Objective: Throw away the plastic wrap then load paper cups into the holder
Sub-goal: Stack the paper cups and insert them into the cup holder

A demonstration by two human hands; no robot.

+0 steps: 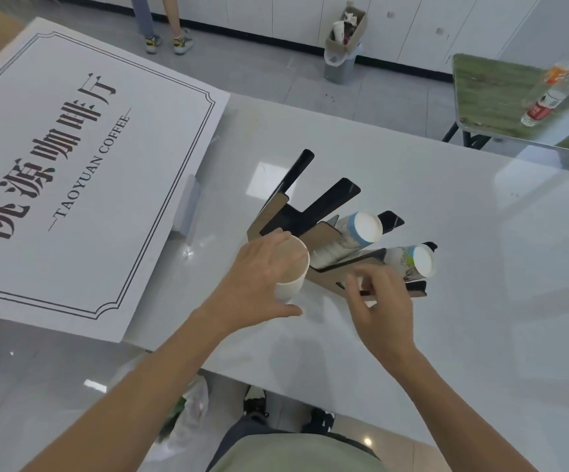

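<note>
Cup-loading step, by judgement: left hand (256,277) clasped around plain paper cup (291,270) just left of cup holder (313,229), right hand (383,301) loosely spread and empty at holder's near edge; next, cup to be tipped into a free slot.
</note>
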